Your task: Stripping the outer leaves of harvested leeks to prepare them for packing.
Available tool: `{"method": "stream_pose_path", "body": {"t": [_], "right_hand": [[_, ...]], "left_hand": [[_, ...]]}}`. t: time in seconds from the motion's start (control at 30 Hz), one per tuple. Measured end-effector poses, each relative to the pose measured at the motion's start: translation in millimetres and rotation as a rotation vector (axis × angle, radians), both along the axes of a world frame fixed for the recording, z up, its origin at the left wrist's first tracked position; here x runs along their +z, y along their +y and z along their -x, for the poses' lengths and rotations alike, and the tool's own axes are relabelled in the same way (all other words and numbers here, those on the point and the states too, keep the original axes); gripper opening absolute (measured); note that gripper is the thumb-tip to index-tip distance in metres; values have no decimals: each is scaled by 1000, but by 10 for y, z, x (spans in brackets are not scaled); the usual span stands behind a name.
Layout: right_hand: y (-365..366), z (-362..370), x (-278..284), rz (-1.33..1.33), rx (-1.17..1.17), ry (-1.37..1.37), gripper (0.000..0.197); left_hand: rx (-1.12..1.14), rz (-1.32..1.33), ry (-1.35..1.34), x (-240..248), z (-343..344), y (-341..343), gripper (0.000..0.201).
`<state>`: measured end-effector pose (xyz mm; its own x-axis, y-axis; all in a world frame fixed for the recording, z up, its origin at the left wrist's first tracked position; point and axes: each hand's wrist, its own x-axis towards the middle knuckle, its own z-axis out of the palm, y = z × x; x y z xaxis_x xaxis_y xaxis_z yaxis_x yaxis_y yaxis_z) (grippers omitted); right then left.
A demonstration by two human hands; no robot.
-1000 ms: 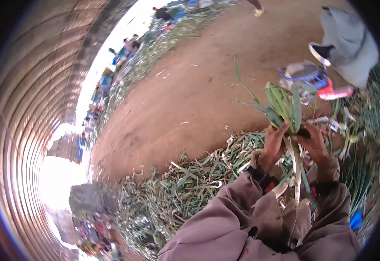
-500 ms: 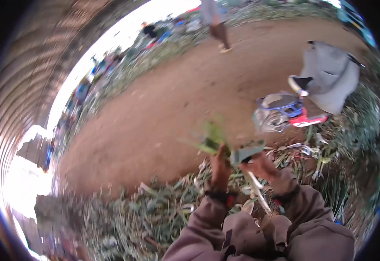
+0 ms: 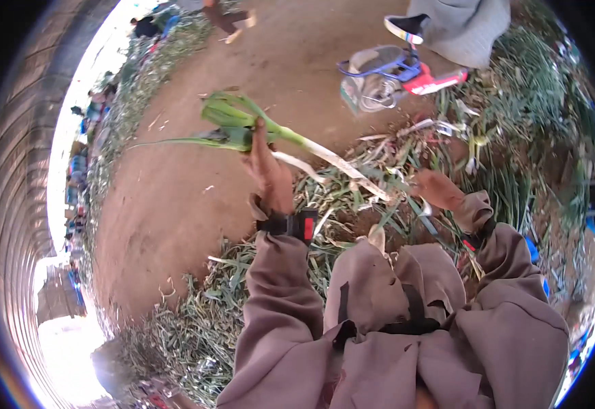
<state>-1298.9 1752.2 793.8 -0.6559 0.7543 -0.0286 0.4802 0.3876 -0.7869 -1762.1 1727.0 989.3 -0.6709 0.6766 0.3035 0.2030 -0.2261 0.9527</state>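
Two leeks (image 3: 328, 158) with white stalks and green tops are in my left hand (image 3: 270, 176), its fingers wrapped round them where the white turns green. The longer stalk slants down to the right, its white end near my right hand (image 3: 439, 189). A shorter white stalk (image 3: 299, 165) lies just below it. The cut-looking green tops (image 3: 228, 114) fan out to the left, with one thin leaf trailing. My right hand is curled over the leaf litter, its fingertips by loose green strips. Whatever it may hold is hidden.
Leaf trimmings (image 3: 209, 327) cover the ground around my knees. Beyond lies bare brown earth (image 3: 168, 225). Ahead right are a clear plastic bag (image 3: 372, 92), a blue-rimmed item (image 3: 379, 61), a red item (image 3: 435, 82), a shoe (image 3: 406, 31) and grey cloth (image 3: 464, 31). A person's legs (image 3: 224, 19) are at the far edge.
My hands have moved apart, the left going left and up with the leeks, the right toward the right. The broad leaf piece by my right hand no longer shows. My view has shifted.
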Motion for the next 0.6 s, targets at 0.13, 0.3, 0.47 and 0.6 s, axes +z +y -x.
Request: {"method": "stream_pose_path", "body": {"t": [0.13, 0.3, 0.47, 0.6], "right_hand": [[-111, 1258, 1093, -297, -137, 229, 46], [119, 1986, 1580, -626, -111, 278, 51], [198, 2272, 1404, -369, -216, 400, 45], [312, 2557, 1591, -55, -119, 545, 36]], "left_hand": [[27, 27, 35, -191, -301, -132, 36], [-130, 168, -433, -169, -824, 46, 34], [-346, 188, -465, -32, -578, -134, 49], [-382, 153, -576, -101, 6, -107, 60]]}}
